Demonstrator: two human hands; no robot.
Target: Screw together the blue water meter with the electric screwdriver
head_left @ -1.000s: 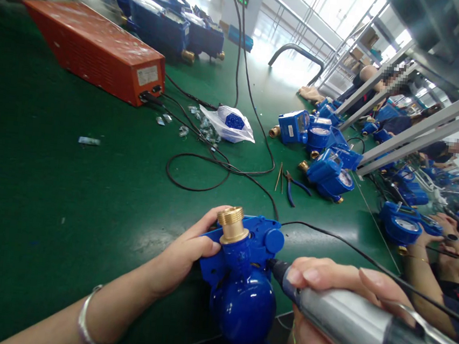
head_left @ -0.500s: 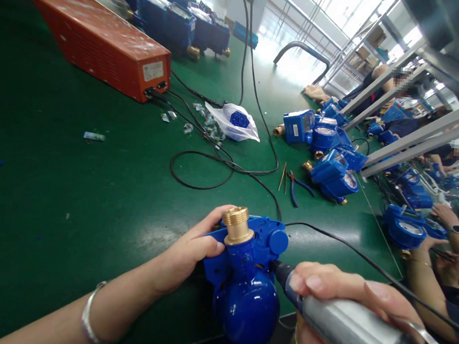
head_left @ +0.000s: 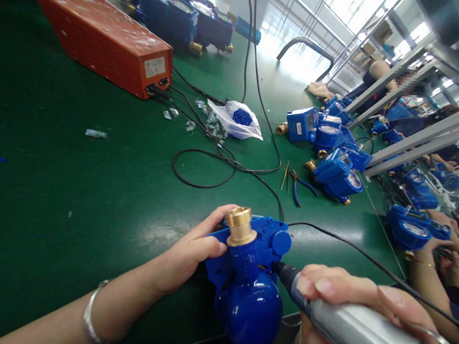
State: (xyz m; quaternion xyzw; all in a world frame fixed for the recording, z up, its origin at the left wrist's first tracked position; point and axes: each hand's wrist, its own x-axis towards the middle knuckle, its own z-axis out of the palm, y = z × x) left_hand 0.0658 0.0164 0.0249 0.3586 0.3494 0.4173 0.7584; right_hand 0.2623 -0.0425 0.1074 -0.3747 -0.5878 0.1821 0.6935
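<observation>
A blue meter body (head_left: pixel 254 309) with a threaded brass end (head_left: pixel 240 227) is at the bottom centre, its rounded underside facing me. My left hand (head_left: pixel 193 249) grips its left edge, thumb on the near side and the other fingers partly hidden behind it. In my right hand (head_left: pixel 358 303) is a silver electric screwdriver (head_left: pixel 363 336), its dark tip against the meter's right side, below a round blue cap (head_left: pixel 281 243). The very end of the tip is hidden in the housing.
On the green table (head_left: pixel 68 200) are an orange box (head_left: pixel 104 41), looped black cables, a white bag of blue pieces (head_left: pixel 243 118), tweezers, pliers (head_left: pixel 299 187) and several blue meters (head_left: pixel 338 174). Other people's hands (head_left: pixel 452 263) work at the right, near metal posts.
The whole view has shifted slightly, so most things appear a little further right. Both hands keep their grips, and the screwdriver tip stays at the same place on the meter.
</observation>
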